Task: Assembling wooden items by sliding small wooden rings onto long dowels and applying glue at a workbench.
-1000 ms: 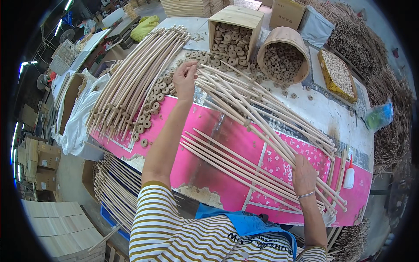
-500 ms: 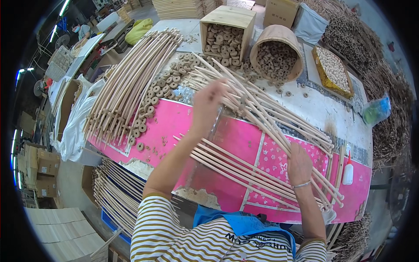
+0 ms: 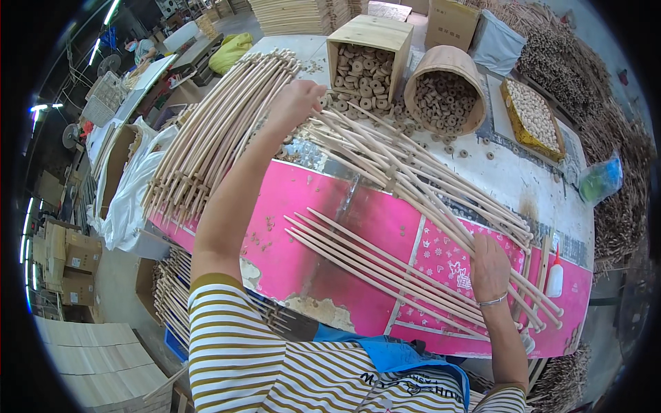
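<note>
My right hand (image 3: 490,265) is wrapped round several thin wooden sticks (image 3: 441,215) with knobbed near ends, slanting away to the far left. My left hand (image 3: 296,103) is at the far ends of these sticks, fingers bent together; what they pinch is hidden. Near it, loose wooden rings (image 3: 339,105) lie in front of the wooden box. More sticks (image 3: 475,196) lie under and behind the held bundle. Closer to me, a spaced row of sticks (image 3: 385,265) rests on the pink table covering (image 3: 330,275).
A big pile of sticks fitted with rings (image 3: 213,117) lies at left. Along the back stand a ring-filled wooden box (image 3: 372,29), a tipped wooden bucket (image 3: 451,56) of rings and a yellow tray (image 3: 513,124) of pale beads. A red-tipped white bottle (image 3: 554,281) stands at right.
My left hand has moved left and away from me, from above the sticks' middle to their far ends. My right hand keeps its grip on the sticks. The whole view has shifted slightly.
</note>
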`<state>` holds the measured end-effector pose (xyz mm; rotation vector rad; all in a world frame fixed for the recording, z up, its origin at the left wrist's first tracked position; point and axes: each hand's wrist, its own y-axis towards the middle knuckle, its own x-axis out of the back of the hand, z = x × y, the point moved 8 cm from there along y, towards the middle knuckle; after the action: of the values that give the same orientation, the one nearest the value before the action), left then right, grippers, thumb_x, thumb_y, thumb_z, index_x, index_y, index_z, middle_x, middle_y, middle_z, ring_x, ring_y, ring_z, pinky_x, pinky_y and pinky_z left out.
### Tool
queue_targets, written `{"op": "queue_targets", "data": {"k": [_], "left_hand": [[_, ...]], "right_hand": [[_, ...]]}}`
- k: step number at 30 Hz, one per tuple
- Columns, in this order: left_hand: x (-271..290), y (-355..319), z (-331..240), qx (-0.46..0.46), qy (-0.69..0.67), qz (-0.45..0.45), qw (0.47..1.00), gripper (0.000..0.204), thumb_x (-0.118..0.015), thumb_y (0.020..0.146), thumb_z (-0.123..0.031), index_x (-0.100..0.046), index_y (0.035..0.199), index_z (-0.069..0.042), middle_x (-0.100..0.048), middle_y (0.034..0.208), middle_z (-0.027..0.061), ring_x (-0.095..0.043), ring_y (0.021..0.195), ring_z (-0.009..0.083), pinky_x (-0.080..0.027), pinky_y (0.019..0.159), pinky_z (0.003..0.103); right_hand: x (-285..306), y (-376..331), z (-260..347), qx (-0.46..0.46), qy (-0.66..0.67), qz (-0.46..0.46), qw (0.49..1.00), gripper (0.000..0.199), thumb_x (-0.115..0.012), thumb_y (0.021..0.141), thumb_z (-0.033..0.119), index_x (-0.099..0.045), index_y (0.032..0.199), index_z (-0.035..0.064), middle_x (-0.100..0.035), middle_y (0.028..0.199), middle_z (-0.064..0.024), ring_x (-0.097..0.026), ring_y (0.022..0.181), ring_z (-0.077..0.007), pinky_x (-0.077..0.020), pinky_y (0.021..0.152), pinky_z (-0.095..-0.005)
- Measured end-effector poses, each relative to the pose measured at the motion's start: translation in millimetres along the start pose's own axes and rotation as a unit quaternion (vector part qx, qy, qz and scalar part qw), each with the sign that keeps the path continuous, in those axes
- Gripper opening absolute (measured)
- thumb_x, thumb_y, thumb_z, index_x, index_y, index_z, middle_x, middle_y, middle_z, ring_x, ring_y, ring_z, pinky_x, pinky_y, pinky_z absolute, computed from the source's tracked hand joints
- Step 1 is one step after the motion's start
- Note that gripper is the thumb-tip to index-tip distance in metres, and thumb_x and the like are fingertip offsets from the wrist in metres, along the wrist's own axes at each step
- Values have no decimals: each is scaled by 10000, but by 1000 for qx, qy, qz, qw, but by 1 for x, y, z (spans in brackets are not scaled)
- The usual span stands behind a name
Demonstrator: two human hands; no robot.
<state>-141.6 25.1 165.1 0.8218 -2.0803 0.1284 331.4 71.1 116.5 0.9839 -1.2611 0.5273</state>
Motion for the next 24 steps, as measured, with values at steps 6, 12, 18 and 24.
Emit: {"op": "queue_targets", "data": {"k": [6,12,18,24], "left_hand": [[-27,13,0,12,97,117,988,456,-495,1000,-451,-750,942,-77,-743,741,43,-708,808,223,-521,795,422],[-49,13,4,-9,64,195,979,422,-513,1004,-395,-734,965,-38,-728,749,71,-691,707,194,-531,669,359],[-57,3,6,-24,118,203,972,409,-524,1018,-363,-736,983,-15,-709,743,83,-651,600,163,-515,536,320],[-65,3,11,-19,158,198,967,433,-489,1009,-416,-744,985,-67,-729,771,79,-682,760,228,-521,702,392]], "right_hand": [[2,8,5,22,-13,-10,1000,144,-603,833,50,-556,968,63,-538,841,-101,-595,791,-260,-504,677,-377],[-4,6,-3,9,8,12,1000,325,-638,765,4,-540,1074,24,-557,884,-140,-589,833,-324,-489,702,-430],[-6,5,-1,13,-16,8,1000,240,-620,804,38,-550,1033,48,-549,872,-118,-597,822,-285,-500,699,-401],[-8,4,0,17,-33,13,999,194,-599,837,68,-563,1028,64,-543,850,-93,-605,815,-250,-507,697,-372]]}}
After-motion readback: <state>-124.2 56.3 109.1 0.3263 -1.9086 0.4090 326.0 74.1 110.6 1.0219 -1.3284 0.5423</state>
